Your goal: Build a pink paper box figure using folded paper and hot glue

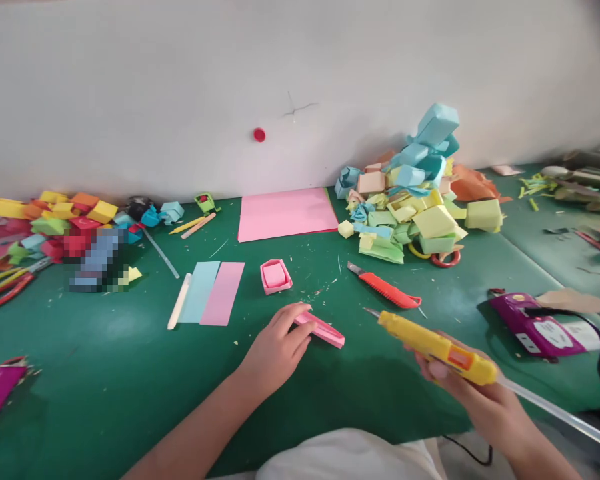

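Note:
My left hand [279, 345] has its fingers closed on a folded pink paper strip [326, 331] lying on the green table. Gripped in my right hand [460, 383] is a yellow glue gun [430, 343], its metal nozzle pointing left toward the strip but apart from it. A clear glue stick [560, 408] sticks out of the gun's back end. Just beyond my left hand sits a small pink paper box [275, 276]. A red utility knife [387, 287] lies with its blade out, between the strip and the paper pile.
Folded paper pieces are heaped at back right [420, 207] and back left [65, 213]. Pink sheets [287, 213] lie by the wall. Blue [200, 291] and pink [223, 293] paper strips lie left of the box. A purple power strip [535, 323] with a black cable stands right.

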### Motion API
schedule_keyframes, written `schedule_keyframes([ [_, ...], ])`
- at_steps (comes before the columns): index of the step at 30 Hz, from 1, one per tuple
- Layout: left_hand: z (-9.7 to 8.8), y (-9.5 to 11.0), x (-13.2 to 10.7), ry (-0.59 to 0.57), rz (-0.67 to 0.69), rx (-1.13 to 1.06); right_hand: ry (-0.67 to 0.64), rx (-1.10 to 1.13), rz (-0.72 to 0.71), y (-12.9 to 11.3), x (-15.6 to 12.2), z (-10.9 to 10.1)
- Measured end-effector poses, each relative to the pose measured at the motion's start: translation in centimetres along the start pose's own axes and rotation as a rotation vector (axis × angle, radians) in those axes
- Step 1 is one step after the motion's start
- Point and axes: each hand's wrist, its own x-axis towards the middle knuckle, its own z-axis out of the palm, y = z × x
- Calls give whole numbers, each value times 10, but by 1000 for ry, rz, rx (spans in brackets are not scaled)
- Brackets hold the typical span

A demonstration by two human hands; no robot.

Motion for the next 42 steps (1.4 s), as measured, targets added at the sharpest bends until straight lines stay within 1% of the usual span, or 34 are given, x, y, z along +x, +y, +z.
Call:
schedule_keyframes([
  [1, 0, 1, -1, 0, -14, 7, -64, -38, -27, -6, 1, 5],
  [3, 0, 2, -1, -3, -37, -1, -251, -104, -125, -23, 6, 14],
  [4, 0, 2, 0, -7, -37, -16, -319, -131, -183, -31, 9, 18],
  [6, -1, 2, 1, -15, -22, -50, -422, -166, -255, -43, 15, 25],
  [8, -2, 1, 3, -33, -2, -65, -478, -185, -274, -48, 18, 31],
  [11, -5, 2, 5, -80, -3, -65, -525, -198, -267, -44, 19, 35],
  [14, -8, 4, 6, -115, -11, -69, -533, -218, -273, -40, 19, 38],
  [18, -10, 5, 5, -90, -13, -45, -528, -253, -308, -39, 23, 43],
  [23, -10, 4, 2, -100, 4, -3, -539, -321, -345, -37, 26, 48],
  [31, -11, 4, 3, -102, 27, 33, -496, -414, -408, -31, 27, 52],
  [38, -10, 3, 3, -111, 23, 23, -427, -479, -397, -31, 26, 55],
  [42, -10, 2, 3, -104, 22, 7, -394, -492, -417, -31, 26, 55],
])
